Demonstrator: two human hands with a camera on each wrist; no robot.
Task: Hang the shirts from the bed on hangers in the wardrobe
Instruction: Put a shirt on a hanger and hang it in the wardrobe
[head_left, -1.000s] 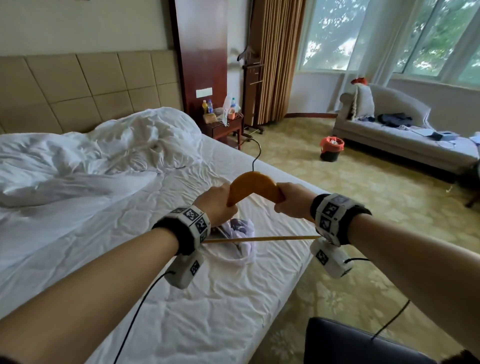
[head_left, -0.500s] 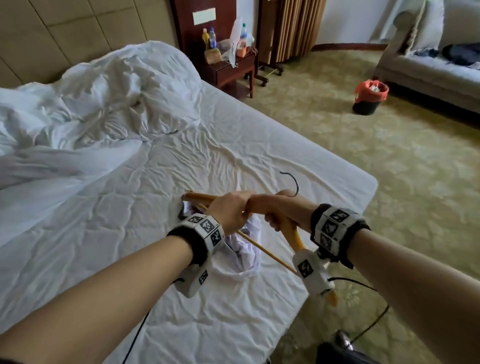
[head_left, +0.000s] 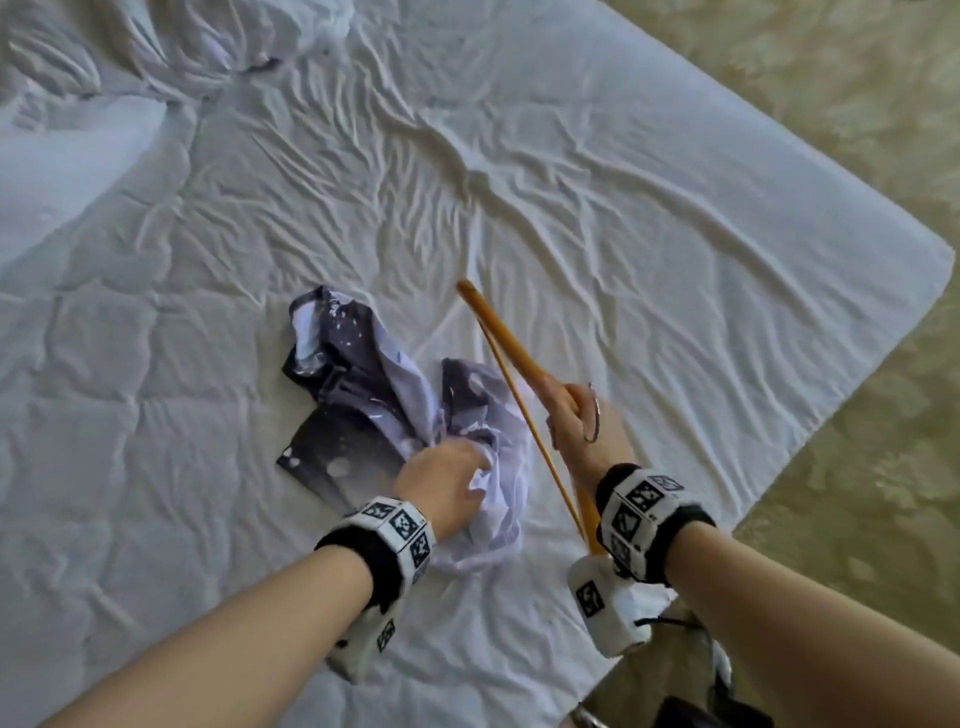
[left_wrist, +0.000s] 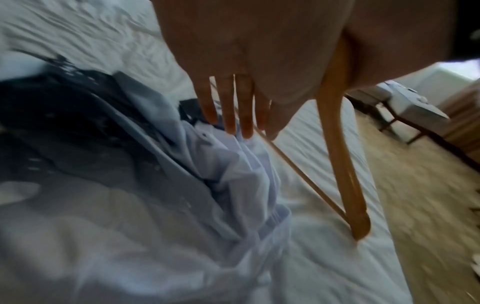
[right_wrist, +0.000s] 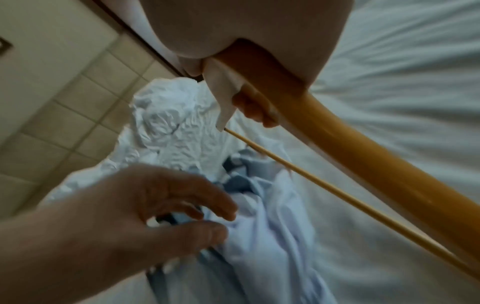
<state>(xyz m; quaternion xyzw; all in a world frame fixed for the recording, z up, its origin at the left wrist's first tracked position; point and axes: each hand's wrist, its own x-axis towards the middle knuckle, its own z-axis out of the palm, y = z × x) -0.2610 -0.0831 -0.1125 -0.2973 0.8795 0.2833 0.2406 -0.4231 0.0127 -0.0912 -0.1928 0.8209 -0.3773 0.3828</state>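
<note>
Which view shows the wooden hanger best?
The head view: the hanger shows nearly whole, arms, thin bar and metal hook, gripped by the right hand. The left wrist view shows one arm end and part of the bar; the right wrist view shows one arm and the bar, no hook.

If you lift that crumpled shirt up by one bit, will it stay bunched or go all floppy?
Probably floppy: the shirt lies in soft, loose folds on the bed, so it should droop and unfold. It looks thin, so likely light. The left hand reaches it with fingers nearly straight; the right hand grips the stiff wooden hanger.
</note>
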